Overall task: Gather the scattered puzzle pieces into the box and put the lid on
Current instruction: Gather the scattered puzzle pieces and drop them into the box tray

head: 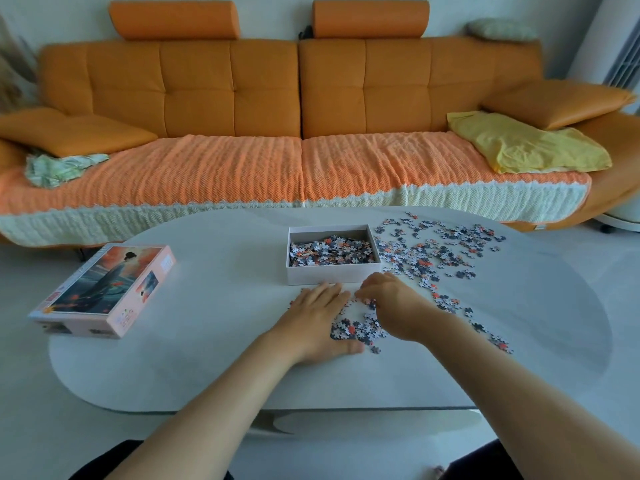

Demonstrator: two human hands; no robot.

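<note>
An open white box (329, 274) stands in the middle of the table, partly filled with puzzle pieces. Many loose pieces (433, 251) lie scattered to its right, and a small heap (360, 330) lies in front of it between my hands. My left hand (317, 318) lies flat on the table with straight fingers, its edge against the heap. My right hand (389, 303) is curled over the heap's right side, fingertips down among the pieces. The pink lid (104, 289), printed with a picture, lies at the table's left.
The white oval table (207, 341) has bare surface between lid and box. An orange sofa (298, 98) with a knitted cover, a yellow cloth (526, 143) and cushions runs along behind it. My dark-clothed knees show below the table's near edge.
</note>
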